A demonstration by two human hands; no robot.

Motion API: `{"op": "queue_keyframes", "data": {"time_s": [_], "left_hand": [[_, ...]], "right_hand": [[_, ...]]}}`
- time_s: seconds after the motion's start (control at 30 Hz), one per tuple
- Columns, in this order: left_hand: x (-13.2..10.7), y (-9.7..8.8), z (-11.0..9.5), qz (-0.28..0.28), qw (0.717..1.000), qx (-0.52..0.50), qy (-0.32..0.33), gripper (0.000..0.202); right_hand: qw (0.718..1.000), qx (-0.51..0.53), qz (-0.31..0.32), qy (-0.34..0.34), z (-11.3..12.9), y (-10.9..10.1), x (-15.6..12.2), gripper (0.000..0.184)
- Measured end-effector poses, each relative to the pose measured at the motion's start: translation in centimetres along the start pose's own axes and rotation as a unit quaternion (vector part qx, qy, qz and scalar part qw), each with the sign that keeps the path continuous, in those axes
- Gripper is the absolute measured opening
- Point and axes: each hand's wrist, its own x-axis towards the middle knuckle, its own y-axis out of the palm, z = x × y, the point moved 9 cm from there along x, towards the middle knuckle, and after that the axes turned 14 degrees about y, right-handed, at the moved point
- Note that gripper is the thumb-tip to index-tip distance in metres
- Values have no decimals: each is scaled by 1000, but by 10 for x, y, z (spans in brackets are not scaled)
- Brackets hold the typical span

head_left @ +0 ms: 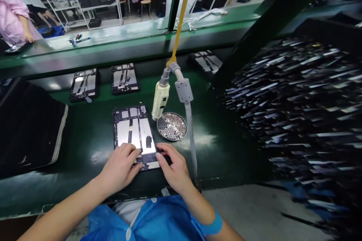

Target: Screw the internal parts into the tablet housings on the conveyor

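Note:
An opened tablet (147, 124) lies on the green bench in front of me, its inner side up with bright metal plates, dark strips and a black frame. My left hand (120, 165) covers its lower left corner, fingers curled and fingertips pressed onto the inner parts; any small piece under them is hidden. At the lower right edge, my right hand (174, 165) grips the tablet between thumb and index finger. A cream electric screwdriver (160, 99) hangs from a yellow cord just beyond the tablet. Under its tip sits a round perforated dish (172, 126) of small screws.
Two more opened tablets (84, 83) lie at the back left, another (206, 61) behind the cord. A black stack (34, 128) stands left. A large rack of dark panels (299, 113) fills the right, beside a slanted dark post (271, 26). A grey hose (190, 135) hangs near my right hand.

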Motion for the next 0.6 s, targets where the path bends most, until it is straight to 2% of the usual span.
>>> {"op": "queue_keyframes", "data": {"time_s": [0.17, 0.3, 0.47, 0.6], "left_hand": [[2, 6, 16, -5, 999, -44, -13, 21], [6, 3, 22, 3, 1000, -27, 13, 18], [-6, -9, 5, -25, 998, -23, 44, 19], [-21, -7, -17, -36, 997, -3, 75, 18]], "right_hand": [[1000, -6, 3, -4, 4, -1, -1, 20], [1000, -7, -1, -5, 5, -3, -1, 20], [1000, -1, -2, -5, 6, -3, -1, 20], [1000, 6, -7, -10, 9, -4, -1, 18]]}}
